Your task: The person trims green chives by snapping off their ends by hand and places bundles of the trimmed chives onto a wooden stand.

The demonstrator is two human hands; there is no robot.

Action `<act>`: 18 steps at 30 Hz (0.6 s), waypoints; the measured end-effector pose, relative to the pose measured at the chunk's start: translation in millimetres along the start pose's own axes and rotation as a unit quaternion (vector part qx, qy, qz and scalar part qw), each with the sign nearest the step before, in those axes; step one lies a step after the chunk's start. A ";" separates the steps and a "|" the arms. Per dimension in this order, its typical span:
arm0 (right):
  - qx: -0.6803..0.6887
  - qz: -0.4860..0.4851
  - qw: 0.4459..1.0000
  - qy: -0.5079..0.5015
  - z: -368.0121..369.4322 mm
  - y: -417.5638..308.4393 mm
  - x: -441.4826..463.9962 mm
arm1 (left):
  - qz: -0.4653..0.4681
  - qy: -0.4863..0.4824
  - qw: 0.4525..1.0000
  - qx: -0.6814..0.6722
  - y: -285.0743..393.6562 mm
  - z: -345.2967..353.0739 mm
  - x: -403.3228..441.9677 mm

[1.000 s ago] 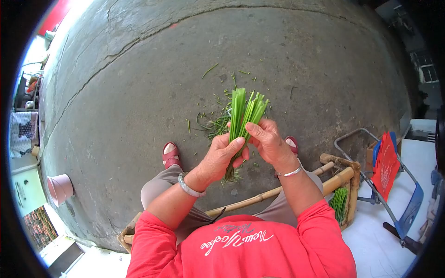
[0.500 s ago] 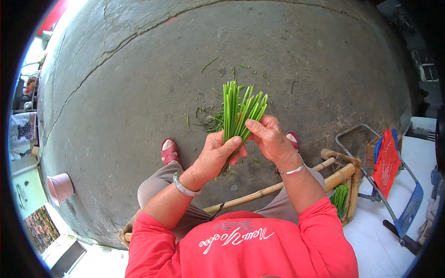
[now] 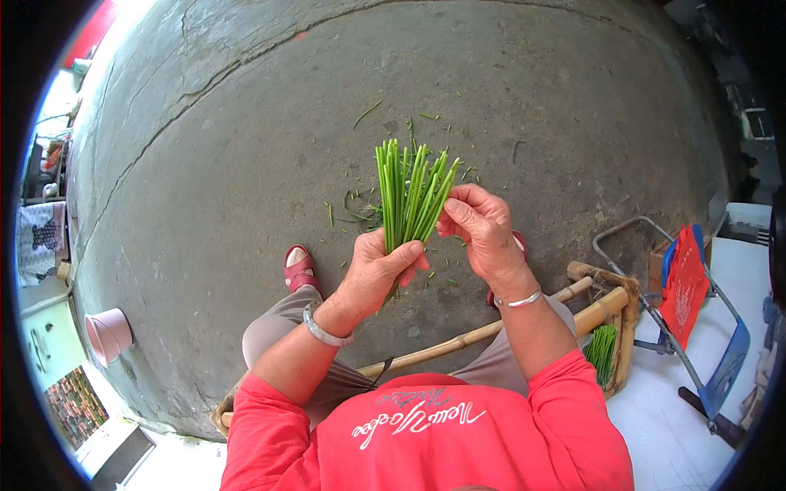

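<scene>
A bunch of green stalks fans out upward above my knees. My left hand is wrapped round its lower part, thumb across the front. At the right edge of the bunch, my right hand has thumb and fingertips pinched together; whether a stalk is between them is too small to tell. Cut green scraps lie on the floor behind and beyond the bunch.
A bamboo frame crosses beside my legs, with more green stalks at its right end. A folding chair with a red bag stands at right. A pink bucket is at left.
The bunch has shifted slightly left with my left hand. My right hand has moved off the bunch's middle to its right edge, and the stalks are more fanned out.
</scene>
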State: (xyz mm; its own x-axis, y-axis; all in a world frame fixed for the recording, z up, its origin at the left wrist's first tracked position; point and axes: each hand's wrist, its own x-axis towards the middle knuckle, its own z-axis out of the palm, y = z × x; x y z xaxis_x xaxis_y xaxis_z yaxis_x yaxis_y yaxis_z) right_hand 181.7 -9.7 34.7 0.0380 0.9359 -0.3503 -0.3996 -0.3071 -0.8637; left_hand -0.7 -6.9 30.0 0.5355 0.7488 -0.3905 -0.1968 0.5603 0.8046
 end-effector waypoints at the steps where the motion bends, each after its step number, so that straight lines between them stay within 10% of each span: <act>1: 0.003 -0.010 1.000 -0.003 0.6 -0.2 -0.2 | -0.004 0.002 1.000 0.003 0.6 0.1 0.2; 11: -0.260 -0.103 0.960 0.002 5.3 -0.7 -0.9 | 0.008 0.010 0.999 0.049 1.8 3.7 -0.4; 18: -0.177 -0.088 0.980 0.028 7.4 2.7 -3.2 | 0.002 0.025 1.000 0.017 -1.1 2.3 1.3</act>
State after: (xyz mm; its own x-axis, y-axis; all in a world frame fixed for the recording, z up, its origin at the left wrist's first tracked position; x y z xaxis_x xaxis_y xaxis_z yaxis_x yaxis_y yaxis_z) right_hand 173.8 -12.3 36.2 0.1315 0.9720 -0.1949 -0.0408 -0.1911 -0.9807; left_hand 2.1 -7.4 29.6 0.4933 0.7684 -0.4078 -0.1708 0.5453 0.8207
